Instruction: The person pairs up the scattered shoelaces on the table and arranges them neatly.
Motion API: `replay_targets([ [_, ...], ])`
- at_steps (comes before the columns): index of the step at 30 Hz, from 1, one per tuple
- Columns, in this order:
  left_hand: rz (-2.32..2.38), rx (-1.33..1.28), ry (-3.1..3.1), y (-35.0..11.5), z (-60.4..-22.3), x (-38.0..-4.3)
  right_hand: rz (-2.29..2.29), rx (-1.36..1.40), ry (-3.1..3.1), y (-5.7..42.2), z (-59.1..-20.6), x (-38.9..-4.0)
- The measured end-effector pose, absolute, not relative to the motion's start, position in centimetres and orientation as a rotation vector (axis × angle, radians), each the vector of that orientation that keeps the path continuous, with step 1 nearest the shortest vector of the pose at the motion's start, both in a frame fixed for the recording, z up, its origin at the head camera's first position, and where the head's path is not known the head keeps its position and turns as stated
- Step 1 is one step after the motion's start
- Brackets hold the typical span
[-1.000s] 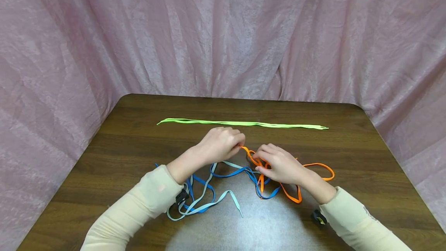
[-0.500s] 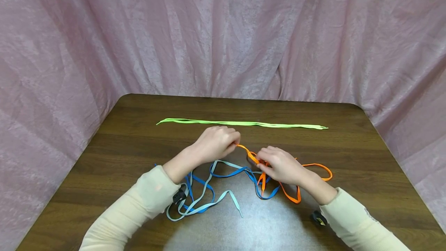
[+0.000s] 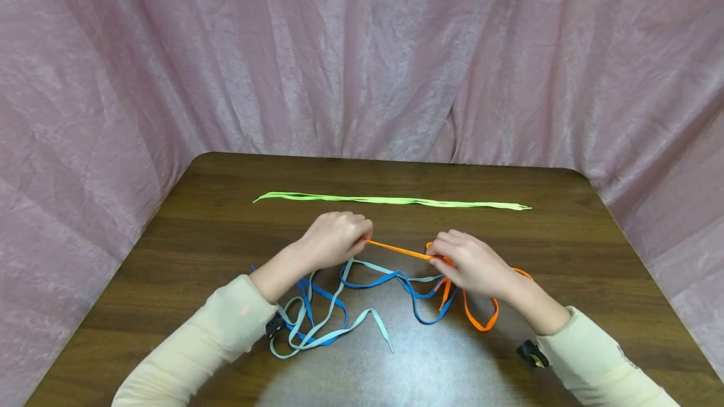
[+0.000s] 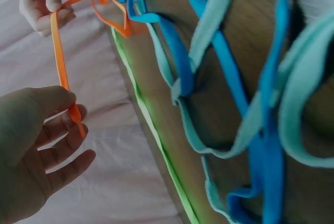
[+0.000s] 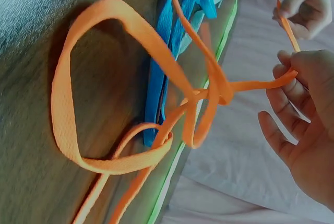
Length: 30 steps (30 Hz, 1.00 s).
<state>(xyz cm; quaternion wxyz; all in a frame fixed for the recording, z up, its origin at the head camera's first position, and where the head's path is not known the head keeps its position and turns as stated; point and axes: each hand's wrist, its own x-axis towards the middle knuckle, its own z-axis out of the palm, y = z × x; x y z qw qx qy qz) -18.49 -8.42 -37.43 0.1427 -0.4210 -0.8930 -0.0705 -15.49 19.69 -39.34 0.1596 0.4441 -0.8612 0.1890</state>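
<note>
An orange shoelace [image 3: 398, 249] stretches nearly straight between the two hands in the head view. My left hand [image 3: 337, 238] pinches it between thumb and index finger, close to an end that sticks out past the fingers in the left wrist view. My right hand [image 3: 472, 261] pinches the same lace further along. From the right fingers the rest of the orange lace hangs in loose loops [image 5: 62, 93], with a tangled crossing in the right wrist view. Below the hands lie a blue shoelace [image 3: 370, 284] and a pale mint shoelace [image 3: 382, 328], crossing each other; orange strands overlap the blue one.
A neon green shoelace [image 3: 396, 200], folded into a long straight bundle, lies across the table beyond the hands. The brown wooden table [image 3: 186, 231] ends at a pink curtain [image 3: 362, 68] behind and at the sides.
My left hand has moved left and my right hand slightly right, pulling the orange lace between them from slack to taut. The loose orange loops have shifted rightward with the right hand.
</note>
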Motion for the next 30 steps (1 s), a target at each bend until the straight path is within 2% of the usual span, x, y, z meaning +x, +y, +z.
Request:
replay_targets([
  [30, -0.126, -1.051, -2.677, -14.7, -39.4, -18.2, 0.467, 1.203, -2.549, 23.4, -39.4, -15.1],
])
